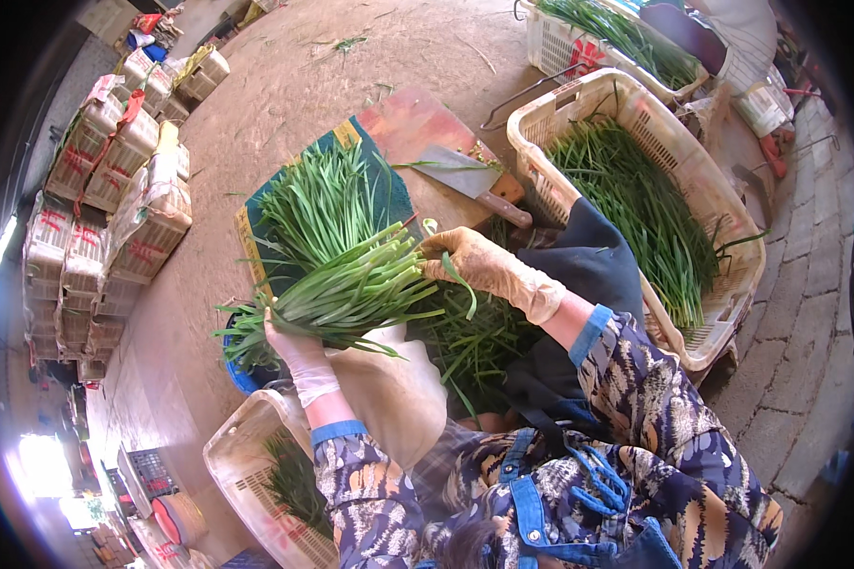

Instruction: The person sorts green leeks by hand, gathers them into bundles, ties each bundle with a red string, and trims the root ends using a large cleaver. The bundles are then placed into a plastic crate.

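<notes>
My left hand point(292, 341), in a thin pale glove, grips a bundle of garlic chives point(349, 291) near its leafy end. At the bundle's cut stem ends is my right hand point(470, 263), in a tan, soiled glove, with a loose leaf point(459, 281) hanging by its fingers. Whether its hidden fingertips pinch any stems cannot be made out. Behind the bundle, a pile of chives point(320, 199) lies on a green mat point(391, 185). A cleaver point(462, 174) rests on a worn reddish board point(413, 124) beyond my right hand.
A plastic crate point(526, 153) of chives stands on the right, another crate point(238, 455) at lower left. Loose leaves point(477, 334) cover my lap area. Stacked, wrapped crates point(117, 213) line the left. A person point(736, 35) is beside a further crate point(551, 43) at upper right.
</notes>
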`<state>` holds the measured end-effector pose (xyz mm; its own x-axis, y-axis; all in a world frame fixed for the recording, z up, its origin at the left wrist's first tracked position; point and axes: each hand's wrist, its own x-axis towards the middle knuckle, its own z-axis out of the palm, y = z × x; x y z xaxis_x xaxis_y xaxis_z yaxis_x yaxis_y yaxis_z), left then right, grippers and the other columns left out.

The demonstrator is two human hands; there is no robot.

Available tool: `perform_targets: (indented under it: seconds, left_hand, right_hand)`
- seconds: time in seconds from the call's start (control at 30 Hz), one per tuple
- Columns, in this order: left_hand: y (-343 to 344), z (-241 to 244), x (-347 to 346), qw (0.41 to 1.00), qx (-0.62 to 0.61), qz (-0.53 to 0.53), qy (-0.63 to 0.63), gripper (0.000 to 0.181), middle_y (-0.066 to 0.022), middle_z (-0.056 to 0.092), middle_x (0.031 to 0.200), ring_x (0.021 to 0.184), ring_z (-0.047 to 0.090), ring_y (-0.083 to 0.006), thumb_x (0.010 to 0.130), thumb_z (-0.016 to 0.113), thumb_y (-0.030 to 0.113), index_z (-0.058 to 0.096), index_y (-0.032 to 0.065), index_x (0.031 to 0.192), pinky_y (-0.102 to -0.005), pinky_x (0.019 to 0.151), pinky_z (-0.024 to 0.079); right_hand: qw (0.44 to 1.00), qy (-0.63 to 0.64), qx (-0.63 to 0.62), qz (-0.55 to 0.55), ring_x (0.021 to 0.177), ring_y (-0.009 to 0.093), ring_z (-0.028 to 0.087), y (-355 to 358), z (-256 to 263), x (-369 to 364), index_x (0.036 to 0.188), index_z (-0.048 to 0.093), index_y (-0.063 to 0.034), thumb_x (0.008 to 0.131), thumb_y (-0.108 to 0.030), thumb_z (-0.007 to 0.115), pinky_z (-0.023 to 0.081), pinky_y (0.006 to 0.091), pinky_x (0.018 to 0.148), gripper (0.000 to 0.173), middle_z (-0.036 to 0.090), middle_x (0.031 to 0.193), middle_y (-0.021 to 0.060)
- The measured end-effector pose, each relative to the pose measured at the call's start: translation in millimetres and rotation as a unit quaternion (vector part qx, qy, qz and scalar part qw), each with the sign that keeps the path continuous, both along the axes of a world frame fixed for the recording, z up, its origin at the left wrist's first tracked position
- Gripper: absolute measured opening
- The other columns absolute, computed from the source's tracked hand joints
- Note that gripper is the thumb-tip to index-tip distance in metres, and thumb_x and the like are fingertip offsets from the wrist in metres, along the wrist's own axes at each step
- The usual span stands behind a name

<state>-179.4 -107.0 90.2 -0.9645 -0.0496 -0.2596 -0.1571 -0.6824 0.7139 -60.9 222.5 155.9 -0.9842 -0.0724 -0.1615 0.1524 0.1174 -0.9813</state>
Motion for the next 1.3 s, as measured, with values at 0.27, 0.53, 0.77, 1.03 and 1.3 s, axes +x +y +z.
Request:
perform_targets:
  seconds: [0.27, 0.53, 0.77, 1.03, 1.3]
  left_hand:
    - [-2.4, 20.6, 13.2, 0.998, 0.02, 0.053, 0.021, 0.038, -0.0094, 0.064, 0.11, 0.101, 0.06, -0.0296, 0.096, 0.045, 0.039, 0.064, 0.0103, 0.112, -0.0473, 0.091, 0.048]
    - [6.8, 30.9, 16.2, 0.997, 0.026, 0.053, 0.05, 0.033, -0.004, 0.066, 0.098, 0.091, 0.061, -0.021, 0.096, 0.046, 0.04, 0.067, 0.0147, 0.103, -0.041, 0.084, 0.05]
    - [-1.6, 30.9, 21.3, 0.989, 0.071, 0.073, 0.106, 0.028, -0.001, 0.063, 0.078, 0.069, 0.059, -0.0147, 0.094, 0.051, 0.039, 0.068, 0.0172, 0.096, -0.0337, 0.068, 0.052]
    - [7.8, 32.6, 20.2, 0.977, 0.134, -0.014, 0.168, 0.026, -0.0002, 0.057, 0.072, 0.067, 0.053, -0.013, 0.096, 0.05, 0.037, 0.065, 0.0151, 0.094, -0.0279, 0.063, 0.047]
    - [12.9, 46.2, 30.9, 0.98, 0.111, -0.054, 0.155, 0.028, -0.0028, 0.064, 0.087, 0.08, 0.06, -0.016, 0.096, 0.052, 0.035, 0.064, 0.0142, 0.11, -0.0326, 0.074, 0.052]
  right_hand:
    - [0.98, -0.031, -0.177, -0.089, 0.083, 0.007, 0.058, -19.8, -10.5, 20.3, 0.105, 0.068, 0.0042, 0.084, -0.029, 0.077, 0.047, 0.0224, 0.076, 0.04, 0.068, 0.093, 0.0025]
    - [0.979, 0.052, -0.156, -0.124, 0.084, 0.01, 0.058, -25.8, -16.4, 30.2, 0.1, 0.067, 0.0034, 0.095, -0.025, 0.064, 0.047, 0.0251, 0.078, 0.03, 0.068, 0.091, 0.0041]
    - [0.958, 0.007, -0.2, -0.206, 0.082, 0.01, 0.059, 51.3, -69.5, 68.5, 0.094, 0.066, -0.0019, 0.088, -0.014, 0.066, 0.048, 0.0264, 0.085, 0.014, 0.065, 0.089, 0.0003]
    - [0.994, 0.064, -0.059, -0.068, 0.107, 0.021, 0.062, -17.0, -31.3, 43.4, 0.12, 0.059, 0.005, 0.086, -0.02, 0.071, 0.048, 0.0306, 0.093, 0.044, 0.066, 0.116, 0.0161]
    - [0.972, 0.183, -0.063, -0.136, 0.081, 0.012, 0.054, -34.8, -50.2, 21.2, 0.107, 0.06, 0.0018, 0.088, -0.008, 0.066, 0.049, 0.0287, 0.074, 0.022, 0.064, 0.086, 0.0069]
